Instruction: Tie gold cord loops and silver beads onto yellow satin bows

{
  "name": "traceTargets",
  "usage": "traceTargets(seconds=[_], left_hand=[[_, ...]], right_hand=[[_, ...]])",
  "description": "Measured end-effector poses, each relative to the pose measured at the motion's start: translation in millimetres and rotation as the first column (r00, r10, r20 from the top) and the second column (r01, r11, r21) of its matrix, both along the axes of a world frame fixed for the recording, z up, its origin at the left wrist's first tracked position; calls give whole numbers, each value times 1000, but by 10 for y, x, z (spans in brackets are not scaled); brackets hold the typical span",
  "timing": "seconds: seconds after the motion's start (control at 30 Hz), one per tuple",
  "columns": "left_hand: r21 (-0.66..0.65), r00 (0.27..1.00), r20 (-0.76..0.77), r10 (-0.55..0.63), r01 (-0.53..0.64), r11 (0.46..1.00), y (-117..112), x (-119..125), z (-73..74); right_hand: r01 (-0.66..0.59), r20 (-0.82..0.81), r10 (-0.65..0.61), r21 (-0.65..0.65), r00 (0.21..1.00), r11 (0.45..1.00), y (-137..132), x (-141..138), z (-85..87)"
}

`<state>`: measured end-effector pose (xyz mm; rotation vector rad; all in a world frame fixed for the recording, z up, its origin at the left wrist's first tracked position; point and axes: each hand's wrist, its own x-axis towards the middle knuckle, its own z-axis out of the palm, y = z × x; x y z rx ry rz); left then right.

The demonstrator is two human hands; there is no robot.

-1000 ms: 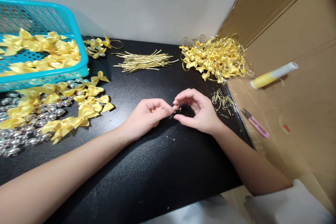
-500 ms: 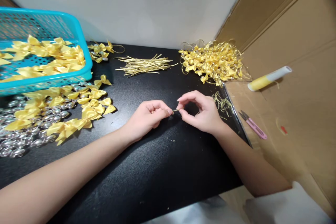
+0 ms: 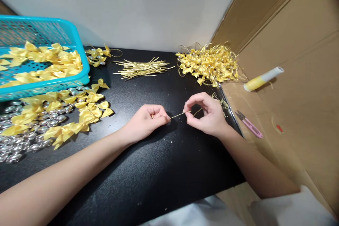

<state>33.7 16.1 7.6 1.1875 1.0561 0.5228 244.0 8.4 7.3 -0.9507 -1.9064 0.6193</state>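
A thin gold cord (image 3: 177, 116) is stretched between my two hands, just above the black table (image 3: 148, 169). My left hand (image 3: 150, 120) pinches one end of it, with the fingers curled in. My right hand (image 3: 208, 114) holds the cord between thumb and forefinger, and a short tail of it shows inside the ring of those fingers. Behind the hands lies a bundle of gold cords (image 3: 143, 68). Left of my left hand are loose yellow ribbon bows (image 3: 88, 114) and silver beads (image 3: 34, 136).
A turquoise basket (image 3: 86, 72) of yellow bows stands at the left. Finished-looking bow loops (image 3: 212, 64) are heaped at the back right, with a few more (image 3: 99, 54) beside the basket. Pink thread snips (image 3: 250, 125) and a yellow-white tube (image 3: 263, 78) lie on cardboard at the right.
My hands have moved apart, so a longer stretch of cord shows between them. A tail of cord now shows inside my right hand's fingers. The view has shifted slightly.
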Motion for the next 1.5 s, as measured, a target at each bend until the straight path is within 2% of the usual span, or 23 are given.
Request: traceTargets(seconds=[0.07, 0.13, 0.23, 0.27, 0.33, 0.43, 0.6, 0.73, 0.83, 0.97, 1.07, 1.13, 1.17, 1.23, 1.27, 1.37, 1.43, 1.5], left_hand=[[3, 999, 11, -38, 38, 999, 12, -19, -16], [39, 987, 37, -156, 154, 987, 38, -54, 3], [90, 900, 99, -424, 416, 905, 94, -125, 106], [73, 874, 120, -471, 465, 882, 110, -145, 150], [29, 887, 139, -440, 441, 897, 125, -160, 224], [8, 940, 160, -302, 305, 952, 90, -107, 242], [-178, 964, 200, -175, 211, 961, -56, 75, 65], [-196, 982, 169, -83, 116, 974, -103, 137, -24], [-212, 983, 155, -96, 128, 969, -101, 136, -30], [-174, 979, 107, -172, 189, 966, -102, 125, -27], [-150, 981, 93, -169, 181, 972, -122, 129, -22], [-147, 986, 102, -133, 147, 978, -142, 136, -17], [-146, 987, 108, -118, 133, 980, -153, 140, -16], [-138, 988, 117, -97, 113, 984, -173, 149, -15], [-126, 989, 118, -86, 101, 987, -182, 153, -16], [-79, 991, 120, -58, 67, 995, -202, 164, -20], [-58, 992, 115, -54, 61, 996, -209, 166, -23], [-55, 993, 97, -67, 73, 996, -210, 165, -26]], right_hand=[[11, 2, -11, -5, 1000, 1000, -15, 18, -7], [7, 4, -7, -13, 1000, 1000, -38, 28, -3], [-28, 36, 29, -20, 999, 999, -93, 27, 30], [-38, 50, 39, -18, 998, 999, -113, 26, 47], [-45, 66, 45, -10, 997, 999, -148, 22, 82], [-46, 93, 42, 39, 995, 998, -173, 20, 124], [-56, 178, 25, 168, 984, 984, -188, 35, 104], [-28, 173, 2, 148, 985, 989, -251, 69, 16], [5, 161, -31, 156, 986, 988, -306, 61, -36], [26, 153, -56, 191, 987, 981, -345, -9, -22], [80, 236, -134, 224, 963, 971, -375, 68, 27], [228, 340, -320, 284, 884, 931, -417, 279, 39], [340, 371, -450, 325, 812, 882, -447, 432, 31], [540, 426, -692, 434, 582, 721, -525, 787, -14], [589, 483, -739, 452, 470, 670, -571, 961, -47], [724, 633, -748, 418, 201, 549, -709, 1331, -151], [783, 684, -721, 386, 113, 488, -776, 1413, -200], [812, 701, -708, 362, 86, 458, -807, 1406, -225]])
